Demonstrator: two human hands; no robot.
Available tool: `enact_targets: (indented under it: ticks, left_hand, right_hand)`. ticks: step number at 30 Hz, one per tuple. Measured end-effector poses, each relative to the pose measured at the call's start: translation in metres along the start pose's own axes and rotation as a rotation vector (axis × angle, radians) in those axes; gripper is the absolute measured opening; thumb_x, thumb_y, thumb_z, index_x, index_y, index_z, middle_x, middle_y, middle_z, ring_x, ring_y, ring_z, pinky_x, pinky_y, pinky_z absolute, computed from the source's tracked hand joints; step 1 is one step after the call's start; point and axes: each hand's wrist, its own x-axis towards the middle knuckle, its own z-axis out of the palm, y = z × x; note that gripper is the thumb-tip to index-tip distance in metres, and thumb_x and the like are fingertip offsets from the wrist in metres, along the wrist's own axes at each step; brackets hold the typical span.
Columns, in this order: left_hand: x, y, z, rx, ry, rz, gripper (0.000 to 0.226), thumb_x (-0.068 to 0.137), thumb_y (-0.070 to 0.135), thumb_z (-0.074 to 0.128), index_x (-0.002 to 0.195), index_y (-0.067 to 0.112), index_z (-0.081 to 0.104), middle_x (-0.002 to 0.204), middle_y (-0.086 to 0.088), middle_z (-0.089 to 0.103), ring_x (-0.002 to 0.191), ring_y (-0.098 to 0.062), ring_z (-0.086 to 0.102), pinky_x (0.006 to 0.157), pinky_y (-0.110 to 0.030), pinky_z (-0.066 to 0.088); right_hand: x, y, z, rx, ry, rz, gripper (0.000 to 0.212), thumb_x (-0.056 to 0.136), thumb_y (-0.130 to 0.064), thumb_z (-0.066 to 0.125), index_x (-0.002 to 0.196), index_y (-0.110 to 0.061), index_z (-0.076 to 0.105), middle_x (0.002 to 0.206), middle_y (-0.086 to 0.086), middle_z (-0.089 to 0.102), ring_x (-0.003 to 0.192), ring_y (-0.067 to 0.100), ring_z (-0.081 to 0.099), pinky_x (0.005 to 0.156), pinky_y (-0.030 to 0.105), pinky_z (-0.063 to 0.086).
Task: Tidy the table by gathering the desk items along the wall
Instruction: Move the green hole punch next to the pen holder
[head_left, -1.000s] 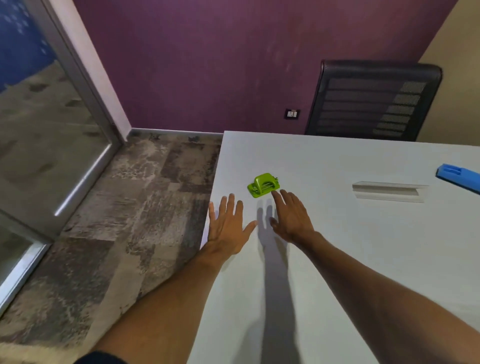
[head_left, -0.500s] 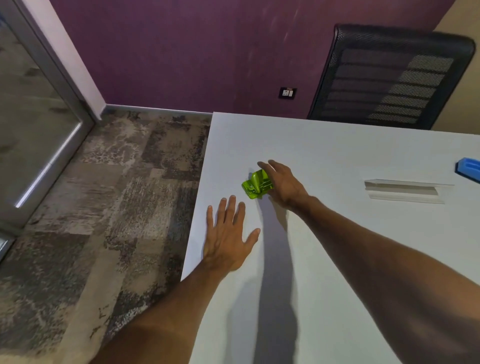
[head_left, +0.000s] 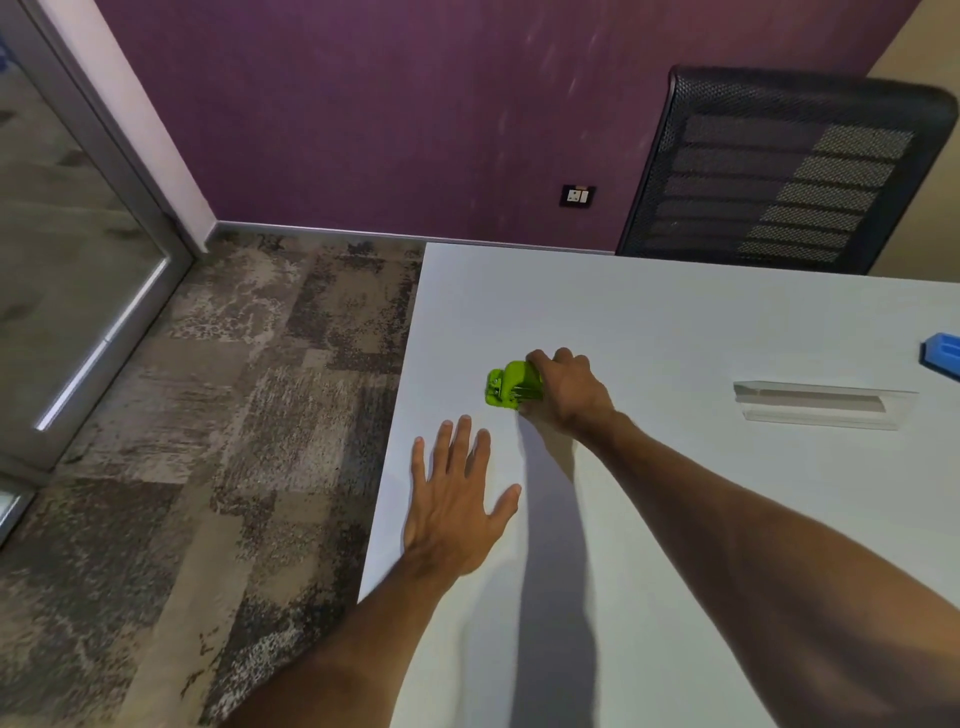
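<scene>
White table (head_left: 675, 322): right hand (head_left: 569, 395) clasps the green punch (head_left: 511, 387) across its body, likely rigid and light; left hand (head_left: 452, 509) lies flat beside it.

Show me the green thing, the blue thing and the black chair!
green hole punch (head_left: 506, 388): head view, on its exposed green body, near the left end.
blue thing (head_left: 943, 356): head view, on its top face at the picture's right edge.
black chair (head_left: 779, 171): head view, on the mesh backrest.

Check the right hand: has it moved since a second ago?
Yes. Judged against the cable slot, the right hand went forward, away from the person, from just short of the green hole punch to gripping it.
</scene>
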Motion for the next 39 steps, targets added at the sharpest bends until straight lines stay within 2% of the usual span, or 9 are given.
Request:
enact_targets:
  ticks: [4, 7, 14, 21, 23, 26, 28, 32, 39]
  left_hand:
    - [0.000, 0.000, 0.000, 0.006, -0.002, -0.001, 0.080, 0.088, 0.071, 0.020, 0.146, 0.019, 0.040, 0.157, -0.009, 0.028, 0.144, -0.033, 0.029, 0.114, -0.062, 0.020]
    - [0.000, 0.001, 0.000, 0.011, 0.002, -0.003, 0.080, 0.087, 0.071, 0.021, 0.145, 0.019, 0.042, 0.156, -0.009, 0.031, 0.143, -0.034, 0.031, 0.114, -0.062, 0.022]
    - [0.001, 0.000, 0.001, 0.005, 0.003, -0.010, 0.081, 0.087, 0.071, 0.017, 0.145, 0.020, 0.042, 0.156, -0.009, 0.031, 0.143, -0.033, 0.031, 0.114, -0.062, 0.022]
    - [0.001, 0.000, 0.002, 0.003, 0.004, -0.006, 0.083, 0.087, 0.072, 0.015, 0.144, 0.019, 0.044, 0.154, -0.010, 0.035, 0.141, -0.034, 0.035, 0.113, -0.062, 0.023]
    - [0.002, 0.000, 0.002, 0.004, -0.022, -0.012, 0.086, 0.085, 0.074, 0.010, 0.148, 0.021, 0.036, 0.157, -0.009, 0.027, 0.144, -0.033, 0.027, 0.116, -0.060, 0.015]
    - [0.004, -0.001, 0.003, 0.037, -0.099, -0.026, 0.090, 0.081, 0.077, -0.002, 0.154, 0.026, 0.005, 0.162, -0.005, -0.005, 0.150, -0.030, -0.003, 0.117, -0.055, -0.010]
    - [0.006, -0.002, -0.001, 0.023, -0.161, -0.021, 0.087, 0.084, 0.076, 0.006, 0.154, 0.024, -0.005, 0.161, -0.004, -0.016, 0.149, -0.028, -0.013, 0.115, -0.053, -0.015]
    - [0.010, 0.001, -0.033, -0.074, -0.341, -0.004, 0.089, 0.091, 0.069, 0.029, 0.154, 0.017, -0.008, 0.161, -0.008, -0.016, 0.149, -0.030, -0.013, 0.117, -0.050, -0.010]
    - [-0.003, 0.051, -0.114, 0.082, -0.179, 0.156, 0.080, 0.095, 0.062, 0.025, 0.154, 0.014, -0.001, 0.162, -0.011, -0.005, 0.150, -0.029, -0.004, 0.117, -0.050, -0.010]
  right_hand:
    - [-0.001, -0.001, 0.005, -0.018, 0.005, 0.051, 0.075, 0.082, -0.052, 0.066, 0.140, -0.016, 0.035, 0.131, 0.015, 0.044, 0.120, 0.033, 0.043, 0.087, 0.043, 0.048]
    - [-0.001, -0.003, 0.006, 0.041, -0.013, 0.017, 0.078, 0.080, -0.048, 0.069, 0.142, -0.017, 0.033, 0.134, 0.014, 0.045, 0.122, 0.032, 0.042, 0.091, 0.044, 0.047]
    - [-0.001, -0.010, 0.009, 0.049, 0.049, -0.021, 0.061, 0.086, -0.035, 0.068, 0.136, -0.015, 0.040, 0.123, 0.013, 0.056, 0.111, 0.030, 0.052, 0.086, 0.042, 0.051]
    - [-0.011, -0.016, 0.015, 0.027, 0.106, -0.002, 0.056, 0.088, -0.033, 0.066, 0.134, -0.015, 0.039, 0.126, 0.014, 0.052, 0.111, 0.030, 0.049, 0.085, 0.043, 0.049]
    - [-0.017, -0.020, 0.016, 0.061, 0.113, 0.032, 0.055, 0.089, -0.030, 0.066, 0.134, -0.016, 0.038, 0.127, 0.014, 0.051, 0.114, 0.030, 0.048, 0.087, 0.044, 0.049]
    - [-0.030, -0.025, 0.014, 0.137, 0.140, 0.090, 0.050, 0.090, -0.027, 0.063, 0.132, -0.016, 0.039, 0.126, 0.015, 0.052, 0.113, 0.031, 0.047, 0.087, 0.045, 0.050]
    - [-0.044, -0.025, 0.009, 0.179, 0.161, 0.120, 0.045, 0.092, -0.028, 0.061, 0.130, -0.015, 0.041, 0.123, 0.015, 0.052, 0.112, 0.032, 0.047, 0.083, 0.043, 0.049]
    - [-0.076, -0.015, -0.011, 0.258, 0.211, 0.189, 0.045, 0.089, -0.031, 0.063, 0.127, -0.015, 0.043, 0.118, 0.013, 0.053, 0.111, 0.031, 0.047, 0.071, 0.037, 0.043]
    - [-0.151, 0.012, -0.076, 0.318, 0.322, 0.279, 0.040, 0.086, -0.037, 0.065, 0.114, -0.014, 0.048, 0.107, 0.011, 0.059, 0.098, 0.030, 0.055, 0.071, 0.037, 0.046]
